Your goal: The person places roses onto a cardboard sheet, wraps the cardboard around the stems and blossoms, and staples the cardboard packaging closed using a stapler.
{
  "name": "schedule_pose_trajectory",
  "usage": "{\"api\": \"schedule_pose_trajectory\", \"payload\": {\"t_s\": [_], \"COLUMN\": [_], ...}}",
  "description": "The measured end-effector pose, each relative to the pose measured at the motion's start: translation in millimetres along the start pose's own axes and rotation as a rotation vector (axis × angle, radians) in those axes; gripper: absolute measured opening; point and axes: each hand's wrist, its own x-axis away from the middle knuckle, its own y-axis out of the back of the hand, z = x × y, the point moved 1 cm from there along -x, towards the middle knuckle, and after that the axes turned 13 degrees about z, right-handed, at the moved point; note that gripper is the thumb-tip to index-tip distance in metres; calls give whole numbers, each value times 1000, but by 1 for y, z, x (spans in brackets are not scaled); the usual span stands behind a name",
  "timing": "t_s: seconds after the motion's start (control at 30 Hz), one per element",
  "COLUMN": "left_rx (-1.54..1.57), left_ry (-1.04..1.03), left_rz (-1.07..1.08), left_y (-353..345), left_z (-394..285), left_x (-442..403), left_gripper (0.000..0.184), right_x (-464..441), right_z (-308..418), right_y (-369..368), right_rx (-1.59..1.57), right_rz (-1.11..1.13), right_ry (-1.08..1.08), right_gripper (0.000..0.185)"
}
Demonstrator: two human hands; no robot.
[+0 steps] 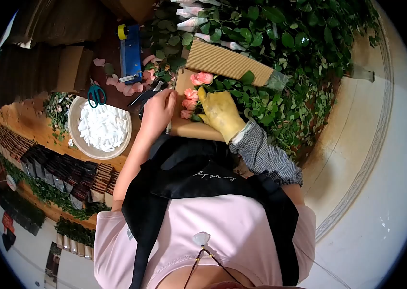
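Several pink roses [190, 99] lie with their heads on a brown cardboard sheet [196, 130], leafy stems running off to the right. My right hand [222, 111], in a yellow glove, closes over the stems just behind the blooms, its thumb and forefinger on either side of them. Beside the cardboard's left edge is my left hand [158, 110], bare, with fingers curled together; whatever is between its fingertips is hidden. A ribbed cardboard piece [230, 62] stands beyond the roses. Dark-handled items [153, 92] lie partly behind my left hand.
A round bowl of white pieces [102, 127] is at left, with teal scissors [96, 95] by its rim. A blue tape dispenser [130, 55] and loose pink petals [126, 88] lie farther back. Leafy stems [304, 62] heap up at right. Wrapped bundles [59, 168] line the left.
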Motion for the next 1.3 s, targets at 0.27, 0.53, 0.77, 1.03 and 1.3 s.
{"api": "schedule_pose_trajectory", "payload": {"t_s": [0.27, 0.53, 0.77, 1.03, 1.3], "left_rx": [71, -162, -788, -904, -996], "left_ry": [-1, -99, -195, -244, -182], "left_rz": [-1, -32, -46, -120, -111], "left_y": [-27, 1, -66, -74, -77], "left_z": [35, -16, -27, -27, -33], "left_x": [-18, 4, 7, 6, 9], "left_gripper": [24, 19, 14, 16, 16], "right_x": [2, 0, 12, 7, 11], "right_z": [3, 0, -15, -4, -9], "right_y": [5, 3, 7, 8, 12], "right_rx": [20, -5, -189, -148, -340], "right_rz": [21, 129, 115, -19, -110], "right_ry": [4, -20, -87, -276, -411], "right_gripper": [71, 63, 70, 47, 37]}}
